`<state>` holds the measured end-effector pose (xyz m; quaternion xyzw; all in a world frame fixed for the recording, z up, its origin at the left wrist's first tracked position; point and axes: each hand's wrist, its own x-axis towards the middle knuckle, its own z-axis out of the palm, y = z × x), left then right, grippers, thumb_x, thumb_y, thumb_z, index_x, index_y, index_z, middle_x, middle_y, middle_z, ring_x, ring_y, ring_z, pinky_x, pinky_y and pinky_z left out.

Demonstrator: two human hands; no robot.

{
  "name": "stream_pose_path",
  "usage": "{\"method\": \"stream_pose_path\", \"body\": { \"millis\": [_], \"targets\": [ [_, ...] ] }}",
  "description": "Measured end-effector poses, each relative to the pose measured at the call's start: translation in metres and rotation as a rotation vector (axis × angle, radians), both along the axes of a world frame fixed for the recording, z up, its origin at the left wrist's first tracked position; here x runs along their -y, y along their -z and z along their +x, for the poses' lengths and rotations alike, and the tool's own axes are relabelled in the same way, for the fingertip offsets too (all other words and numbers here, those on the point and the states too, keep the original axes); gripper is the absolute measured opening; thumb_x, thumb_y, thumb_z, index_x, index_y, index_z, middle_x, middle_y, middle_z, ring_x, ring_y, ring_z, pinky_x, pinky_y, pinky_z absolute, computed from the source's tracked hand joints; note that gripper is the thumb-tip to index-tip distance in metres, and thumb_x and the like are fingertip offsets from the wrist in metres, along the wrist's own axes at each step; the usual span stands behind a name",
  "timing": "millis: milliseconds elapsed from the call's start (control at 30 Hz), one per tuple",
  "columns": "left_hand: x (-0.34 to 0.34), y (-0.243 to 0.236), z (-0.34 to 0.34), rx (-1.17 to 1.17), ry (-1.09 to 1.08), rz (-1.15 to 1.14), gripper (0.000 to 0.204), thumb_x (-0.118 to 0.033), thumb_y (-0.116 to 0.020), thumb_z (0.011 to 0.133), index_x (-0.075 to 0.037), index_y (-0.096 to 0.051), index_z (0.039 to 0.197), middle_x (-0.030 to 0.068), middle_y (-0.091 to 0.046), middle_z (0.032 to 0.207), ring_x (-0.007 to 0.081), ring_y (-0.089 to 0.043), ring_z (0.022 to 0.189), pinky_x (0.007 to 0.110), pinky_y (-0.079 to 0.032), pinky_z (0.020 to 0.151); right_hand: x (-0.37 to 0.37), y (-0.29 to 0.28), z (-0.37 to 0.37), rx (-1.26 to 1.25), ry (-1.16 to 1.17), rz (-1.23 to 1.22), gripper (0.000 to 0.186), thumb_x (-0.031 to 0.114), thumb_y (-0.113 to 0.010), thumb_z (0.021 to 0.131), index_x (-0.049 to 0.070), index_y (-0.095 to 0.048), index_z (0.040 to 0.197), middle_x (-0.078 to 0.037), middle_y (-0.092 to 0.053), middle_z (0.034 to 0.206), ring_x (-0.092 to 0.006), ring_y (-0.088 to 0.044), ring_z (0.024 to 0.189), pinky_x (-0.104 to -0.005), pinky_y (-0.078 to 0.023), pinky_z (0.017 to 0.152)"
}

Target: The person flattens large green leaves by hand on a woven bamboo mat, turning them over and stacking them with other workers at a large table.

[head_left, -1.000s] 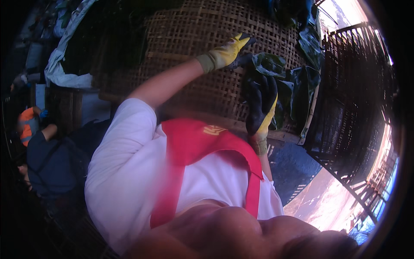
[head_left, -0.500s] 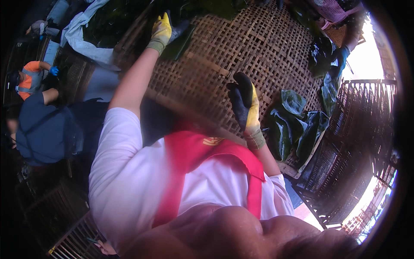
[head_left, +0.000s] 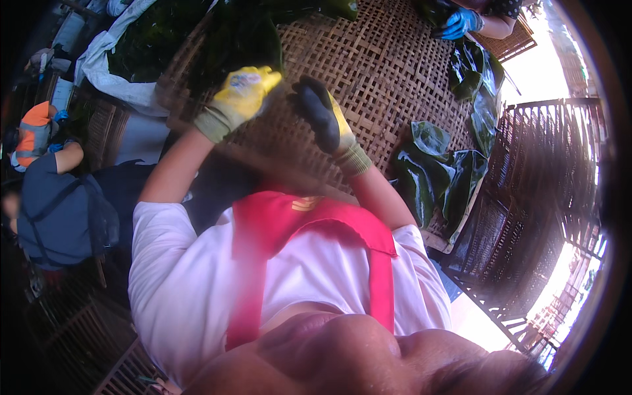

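My left hand (head_left: 243, 95), in a yellow glove with a knitted cuff, is over the near left part of a woven bamboo tray (head_left: 375, 59). Its fingers are bent inward and blurred at the tips, hiding whatever is in them. Close to its right, my right hand (head_left: 322, 118) shows the dark coated side of its glove. The fingers there stretch out side by side, and nothing shows in them. Large dark green leaves (head_left: 257, 43) lie just beyond my left hand. More glossy leaves (head_left: 424, 181) rest along the tray's right edge.
At the tray's far right, another person's blue-gloved hand (head_left: 459, 24) touches dark leaves. White sheeting (head_left: 108, 79) borders a leaf pile at the far left. Two people stand at left, one in dark blue (head_left: 59, 210). Slatted bamboo racks (head_left: 546, 178) are at right.
My left hand has come nearer and turned its back up; the flat leaf beside it no longer shows there. My right hand has moved left toward it. The blue-gloved hand has shifted farther away.
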<state>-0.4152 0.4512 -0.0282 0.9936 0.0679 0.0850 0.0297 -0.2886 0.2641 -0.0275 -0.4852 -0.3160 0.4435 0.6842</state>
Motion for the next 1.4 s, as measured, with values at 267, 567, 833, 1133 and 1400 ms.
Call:
{"method": "stream_pose_path", "body": {
  "millis": [267,567,833,1133,1400],
  "targets": [
    [0.093,0.052,-0.047,0.117,0.113,-0.503,0.04,-0.02,-0.064,0.083,-0.004,-0.056,0.118,0.0168,-0.059,0.112,0.0341,-0.059,0.101,0.039,-0.05,0.082,-0.027,0.094,0.018,-0.753,-0.093,0.173,0.02,0.001,-0.049,0.093,0.0,-0.057,0.112,-0.005,-0.064,0.101,-0.0148,-0.063,0.092,-0.0281,-0.053,0.083],
    [-0.013,-0.039,-0.004,0.429,0.128,-0.596,0.052,-0.016,-0.071,0.082,-0.001,-0.052,0.127,0.0144,-0.058,0.123,0.0238,-0.056,0.115,0.033,-0.044,0.098,0.008,-0.01,0.035,0.236,-0.347,-0.003,0.015,0.009,-0.06,0.086,0.007,-0.056,0.101,0.004,-0.057,0.088,-0.0046,-0.055,0.082,-0.0225,-0.046,0.069],
    [-0.052,0.009,0.022,-0.284,0.186,-2.245,0.048,-0.012,-0.063,0.089,-0.002,-0.048,0.133,0.0117,-0.059,0.124,0.0224,-0.057,0.114,0.033,-0.045,0.098,0.023,-0.008,0.089,-0.195,-0.289,0.189,0.029,0.013,-0.063,0.088,0.0,-0.056,0.112,0.0,-0.06,0.097,-0.0095,-0.058,0.087,-0.0242,-0.05,0.08],
    [0.008,-0.011,0.063,-0.25,0.279,-1.602,0.041,-0.005,-0.059,0.09,-0.006,-0.051,0.13,0.0063,-0.061,0.12,0.0175,-0.058,0.111,0.031,-0.044,0.099,0.048,-0.011,0.09,0.1,-0.142,0.186,0.022,0.013,-0.058,0.092,0.002,-0.06,0.111,-0.001,-0.064,0.094,-0.0105,-0.06,0.088,-0.0263,-0.051,0.08],
    [0.027,0.007,0.04,0.155,0.193,-2.139,0.041,-0.019,-0.051,0.097,-0.008,-0.045,0.136,0.0058,-0.053,0.132,0.0199,-0.05,0.122,0.036,-0.039,0.105,0.1,-0.002,0.055,0.381,0.64,0.034,0.043,0.021,-0.048,0.098,0.0,-0.041,0.135,-0.01,-0.052,0.129,-0.0175,-0.05,0.116,-0.0307,-0.041,0.098]
  ]
}}
